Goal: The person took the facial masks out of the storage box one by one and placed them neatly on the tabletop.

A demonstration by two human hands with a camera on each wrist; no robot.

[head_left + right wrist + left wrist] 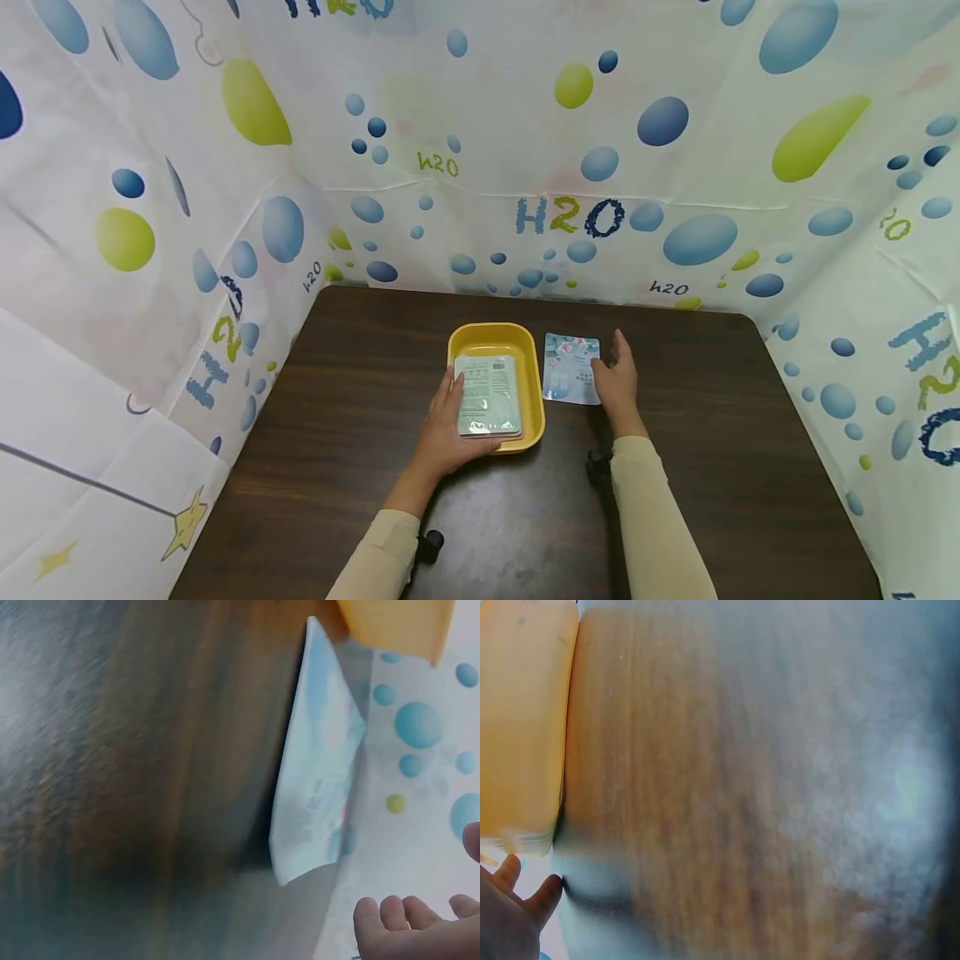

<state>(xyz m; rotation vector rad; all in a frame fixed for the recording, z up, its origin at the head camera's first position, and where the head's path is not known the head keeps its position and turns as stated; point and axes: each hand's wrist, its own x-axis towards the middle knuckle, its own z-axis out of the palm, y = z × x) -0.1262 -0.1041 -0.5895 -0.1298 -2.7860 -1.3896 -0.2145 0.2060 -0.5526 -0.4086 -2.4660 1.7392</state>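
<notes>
A yellow tray (pixel 532 417) holds a stack of pale green flat packets (pixel 487 396) with printed text and a barcode on top. My left hand (pixel 442 421) holds the tray's near left corner, its fingertips overlapping the stack's left edge and the thumb along the front. The left wrist view shows the tray's side wall (pixel 521 735) and only some fingertips. To the right of the tray, a light blue flowered packet (pixel 570 369) lies on the table. My right hand (pixel 618 385) is at that packet's right edge with fingers extended; whether the thumb touches it is unclear.
The dark wooden table (pixel 337 467) stretches out on both sides of the hands. A white cloth (pixel 480 125) with blue and green bubble prints hangs behind the table and along its sides.
</notes>
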